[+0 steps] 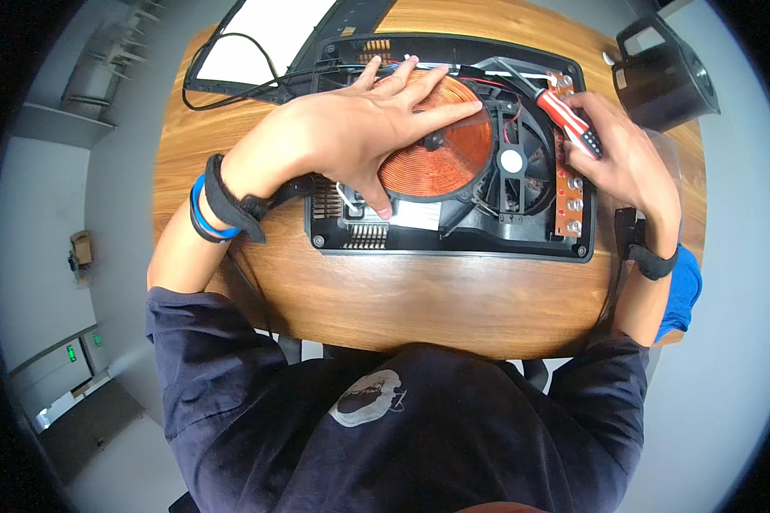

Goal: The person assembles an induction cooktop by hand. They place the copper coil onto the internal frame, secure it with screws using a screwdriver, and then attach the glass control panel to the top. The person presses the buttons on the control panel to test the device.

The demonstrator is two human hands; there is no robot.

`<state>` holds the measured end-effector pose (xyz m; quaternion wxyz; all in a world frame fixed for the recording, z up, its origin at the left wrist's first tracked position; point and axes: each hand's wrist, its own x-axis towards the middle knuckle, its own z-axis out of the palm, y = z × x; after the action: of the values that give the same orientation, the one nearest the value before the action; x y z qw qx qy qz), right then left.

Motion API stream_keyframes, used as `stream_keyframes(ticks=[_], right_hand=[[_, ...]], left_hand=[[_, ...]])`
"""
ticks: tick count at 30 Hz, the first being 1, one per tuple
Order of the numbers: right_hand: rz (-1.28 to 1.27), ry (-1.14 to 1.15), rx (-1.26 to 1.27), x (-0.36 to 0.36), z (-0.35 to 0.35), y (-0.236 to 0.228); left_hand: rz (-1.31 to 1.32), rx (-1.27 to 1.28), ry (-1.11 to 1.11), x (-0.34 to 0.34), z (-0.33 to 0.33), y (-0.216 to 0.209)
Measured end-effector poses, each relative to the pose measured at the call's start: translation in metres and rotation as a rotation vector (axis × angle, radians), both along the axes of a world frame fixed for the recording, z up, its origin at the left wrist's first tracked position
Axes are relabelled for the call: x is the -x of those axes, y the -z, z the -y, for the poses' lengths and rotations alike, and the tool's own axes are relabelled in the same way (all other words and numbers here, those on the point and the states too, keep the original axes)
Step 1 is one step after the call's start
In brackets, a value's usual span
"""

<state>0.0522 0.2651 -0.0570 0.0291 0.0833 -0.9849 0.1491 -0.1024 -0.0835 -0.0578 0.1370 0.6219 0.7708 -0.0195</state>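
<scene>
An opened induction cooker (479,244) lies in its black housing on the table. My left hand (364,120) rests with fingers spread over its round copper coil (441,162), partly covering it. To the right of the coil sits a black cooling fan (535,167) with a white hub. My right hand (616,154) grips a red, white and black screwdriver (565,118) by its handle. The shaft slants up and left across the housing; I cannot make out what its tip touches. Beneath that hand runs a narrow brown circuit board (568,205) along the right side.
A white panel with a black frame (269,34) lies at the back left, a black cable (198,90) looping over its edge. A dark jug-like container (666,73) stands at the back right. Blue cloth (683,286) lies by the wooden table's (385,299) right edge.
</scene>
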Motion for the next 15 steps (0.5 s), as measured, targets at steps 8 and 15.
stream_keyframes(ticks=[8,15], right_hand=[[-0.008,-0.066,-0.056,-0.009,-0.019,0.005],[0.047,-0.027,-0.096,-0.019,-0.019,-0.012]], left_hand=[[0.034,0.118,0.023,0.004,-0.024,-0.013],[0.117,0.177,0.020,0.008,-0.034,-0.023]])
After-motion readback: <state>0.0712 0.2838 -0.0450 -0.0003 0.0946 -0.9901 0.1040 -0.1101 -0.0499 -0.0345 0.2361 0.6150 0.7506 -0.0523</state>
